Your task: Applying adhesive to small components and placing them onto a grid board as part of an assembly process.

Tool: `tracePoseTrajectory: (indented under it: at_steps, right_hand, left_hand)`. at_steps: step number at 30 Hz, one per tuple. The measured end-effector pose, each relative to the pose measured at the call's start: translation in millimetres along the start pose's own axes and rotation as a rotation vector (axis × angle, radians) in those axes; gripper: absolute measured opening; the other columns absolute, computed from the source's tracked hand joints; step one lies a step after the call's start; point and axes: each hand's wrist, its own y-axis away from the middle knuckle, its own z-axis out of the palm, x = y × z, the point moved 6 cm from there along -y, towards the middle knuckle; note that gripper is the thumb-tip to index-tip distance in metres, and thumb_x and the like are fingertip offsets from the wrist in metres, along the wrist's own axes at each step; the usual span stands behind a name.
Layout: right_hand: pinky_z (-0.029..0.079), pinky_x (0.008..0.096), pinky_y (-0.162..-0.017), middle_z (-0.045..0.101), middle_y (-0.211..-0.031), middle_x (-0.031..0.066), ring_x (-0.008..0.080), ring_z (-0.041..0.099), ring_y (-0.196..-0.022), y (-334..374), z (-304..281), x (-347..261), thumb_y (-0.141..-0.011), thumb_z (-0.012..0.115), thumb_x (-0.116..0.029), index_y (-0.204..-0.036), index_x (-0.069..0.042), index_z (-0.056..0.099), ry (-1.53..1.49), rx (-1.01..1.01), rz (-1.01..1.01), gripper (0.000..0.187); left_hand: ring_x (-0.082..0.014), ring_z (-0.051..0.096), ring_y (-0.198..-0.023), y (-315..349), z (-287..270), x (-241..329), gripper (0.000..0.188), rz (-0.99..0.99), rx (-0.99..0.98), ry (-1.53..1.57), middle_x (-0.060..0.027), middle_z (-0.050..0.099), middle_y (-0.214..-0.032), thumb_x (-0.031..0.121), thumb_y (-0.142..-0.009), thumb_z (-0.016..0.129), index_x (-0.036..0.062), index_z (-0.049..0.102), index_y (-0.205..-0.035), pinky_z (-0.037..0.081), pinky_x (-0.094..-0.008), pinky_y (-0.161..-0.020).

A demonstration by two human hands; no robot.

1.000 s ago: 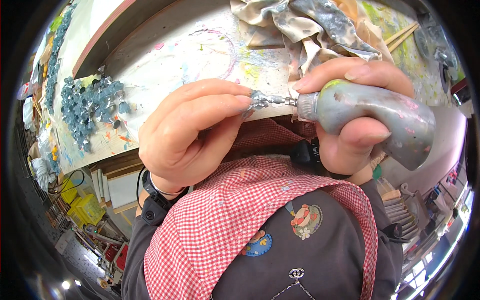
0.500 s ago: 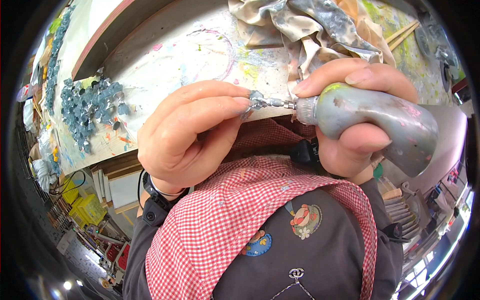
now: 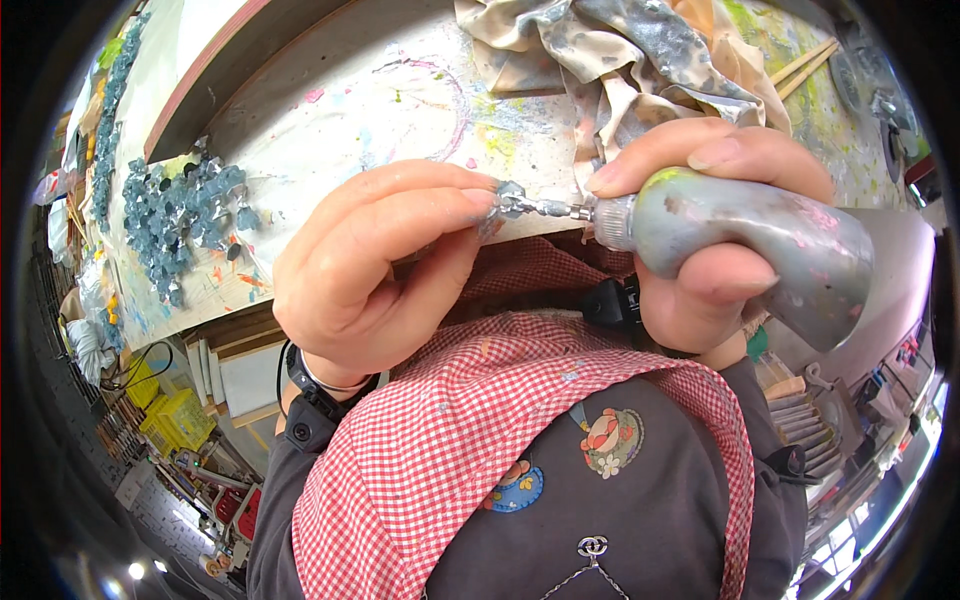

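Observation:
My left hand [image 3: 375,265] pinches a small silvery-blue foil piece [image 3: 510,198] between thumb and fingertips, close in front of my chest. My right hand [image 3: 715,235] grips a paint-smeared grey squeeze bottle [image 3: 745,240]. The bottle's thin metal nozzle [image 3: 555,208] points left and touches the foil piece. Both hands hover over the near edge of a paint-stained white worktable [image 3: 400,95].
A cluster of several blue foil pieces [image 3: 180,215] lies on the table at the left. A crumpled, paint-stained cloth [image 3: 610,50] and wooden sticks [image 3: 805,60] lie at the far side. A framed board [image 3: 215,60] rests at the upper left. Yellow crates [image 3: 175,415] stand below.
Both hands have held their pose; the bottle and foil piece have shifted only slightly in the picture.

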Motion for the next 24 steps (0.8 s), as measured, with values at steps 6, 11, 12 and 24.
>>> tracePoseTrajectory:
  at_steps: [6, 11, 12, 24]
  right_hand:
    - [0.047, 0.0252, -0.052, 0.055, -0.074, 0.0164, 0.0205, 0.058, -0.058, 0.6, 2.6, -9.1, -0.087, 0.039, -0.051, -0.104, 0.004, 0.037, 0.009, -0.011, 0.014, 0.057]
    - [0.047, 0.0252, -0.052, 0.055, -0.074, 0.0165, 0.0204, 0.057, -0.058, 0.4, 0.9, -8.4, -0.087, 0.039, -0.051, -0.104, 0.004, 0.037, 0.02, -0.016, 0.036, 0.057]
    - [0.047, 0.0253, -0.052, 0.055, -0.074, 0.0165, 0.0204, 0.057, -0.058, 0.3, 0.8, -8.9, -0.087, 0.039, -0.051, -0.104, 0.004, 0.037, 0.024, -0.016, 0.039, 0.057]
    - [0.047, 0.0255, -0.053, 0.056, -0.073, 0.0167, 0.0201, 0.057, -0.058, 0.4, -4.8, -5.9, -0.087, 0.038, -0.051, -0.105, 0.003, 0.037, 0.054, -0.016, 0.093, 0.057]
  left_hand:
    - [-0.0198, 0.062, -0.067, 1.8, -5.2, -3.7, 0.027, -0.014, 0.002, -0.031, -0.0124, 0.064, -0.077, -0.006, -0.059, 0.071, -0.0011, 0.065, -0.085, 0.048, -0.0249, -0.058]
    - [-0.0201, 0.062, -0.065, 3.5, -5.3, -4.2, 0.027, -0.032, 0.022, -0.046, -0.012, 0.064, -0.075, -0.003, -0.058, 0.073, -0.0007, 0.065, -0.083, 0.048, -0.0252, -0.057]
    - [-0.0203, 0.062, -0.064, 3.6, -5.3, -3.8, 0.027, -0.03, 0.025, -0.052, -0.012, 0.064, -0.075, -0.003, -0.058, 0.073, -0.0006, 0.065, -0.083, 0.048, -0.0254, -0.057]
    - [-0.0216, 0.062, -0.066, 2.4, -3.2, -2.3, 0.027, 0.009, 0.017, -0.013, -0.0125, 0.064, -0.074, -0.005, -0.057, 0.073, -0.0012, 0.064, -0.083, 0.048, -0.0262, -0.058]
